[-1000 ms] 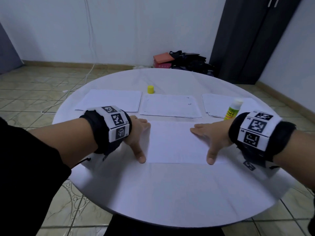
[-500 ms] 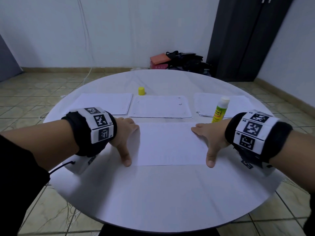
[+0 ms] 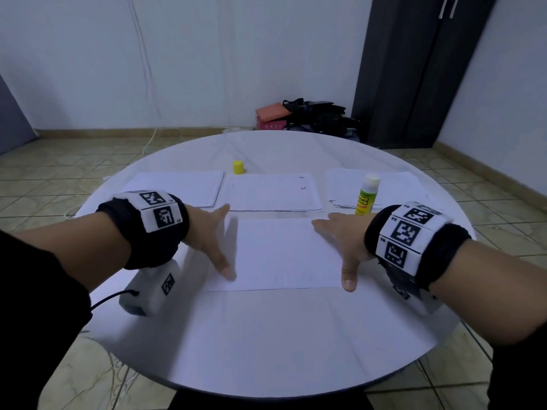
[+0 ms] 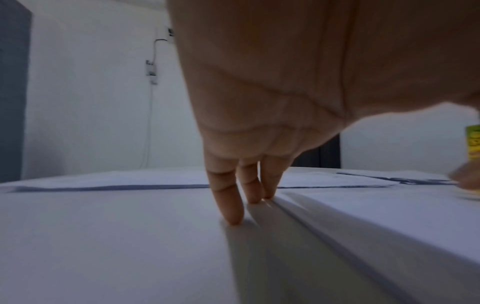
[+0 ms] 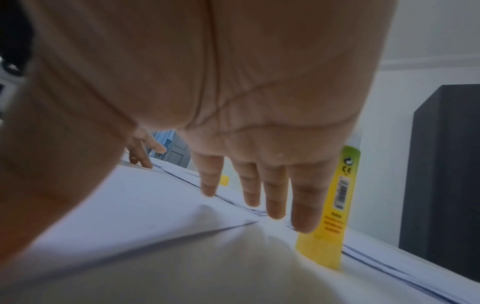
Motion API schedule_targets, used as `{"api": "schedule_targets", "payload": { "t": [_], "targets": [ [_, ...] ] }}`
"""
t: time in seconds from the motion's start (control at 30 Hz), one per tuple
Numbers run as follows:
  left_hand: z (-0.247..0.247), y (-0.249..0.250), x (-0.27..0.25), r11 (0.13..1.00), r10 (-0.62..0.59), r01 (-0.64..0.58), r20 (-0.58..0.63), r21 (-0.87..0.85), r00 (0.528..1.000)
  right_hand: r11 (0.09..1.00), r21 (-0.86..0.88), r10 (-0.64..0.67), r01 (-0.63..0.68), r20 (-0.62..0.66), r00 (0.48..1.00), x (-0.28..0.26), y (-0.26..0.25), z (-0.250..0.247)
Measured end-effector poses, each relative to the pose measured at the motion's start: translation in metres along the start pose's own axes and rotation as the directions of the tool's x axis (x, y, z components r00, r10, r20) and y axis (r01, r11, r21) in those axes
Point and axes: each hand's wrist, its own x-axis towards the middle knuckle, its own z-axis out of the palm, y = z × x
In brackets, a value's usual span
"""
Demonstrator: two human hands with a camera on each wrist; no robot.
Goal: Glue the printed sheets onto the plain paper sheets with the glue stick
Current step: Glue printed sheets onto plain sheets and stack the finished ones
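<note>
A white sheet [image 3: 284, 255] lies in front of me on the round table [image 3: 266, 335]. My left hand [image 3: 213, 238] is at the sheet's left edge with straight fingers [image 4: 228, 205], whose tips touch the surface beside that edge. My right hand [image 3: 343, 241] lies flat along the sheet's right edge, fingers [image 5: 272, 197] straight and thumb at the near corner. Neither hand holds anything. The yellow-green glue stick [image 3: 365, 196] stands upright just beyond my right hand, also seen as the glue stick [image 5: 332, 205] behind my fingers. Its yellow cap [image 3: 238, 167] stands apart, farther back.
Beyond the sheet lie a paper stack at the left [image 3: 177, 187], a faintly marked sheet in the middle [image 3: 272, 192] and another stack at the right [image 3: 393, 184]. Bags [image 3: 310, 113] sit on the floor by a dark cabinet [image 3: 414, 69].
My left hand has risen from lying flat on the sheet's left edge, so only its fingertips touch down. The right hand stays at the right edge. The view has shifted slightly.
</note>
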Motion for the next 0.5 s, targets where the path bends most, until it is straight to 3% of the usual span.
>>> {"api": "schedule_targets", "payload": {
  "t": [0.27,0.5],
  "targets": [
    [0.002,0.011,0.009,0.991,-0.026,-0.007,-0.246,-0.132,0.969,0.992,0.125,0.000,0.010,-0.078,0.997,-0.020,-0.004,0.012],
    [0.000,0.019,0.006,0.989,-0.090,0.065,-0.194,-0.135,0.977,0.993,0.119,-0.009,0.020,-0.093,0.996,-0.036,-0.010,0.015]
  ]
}}
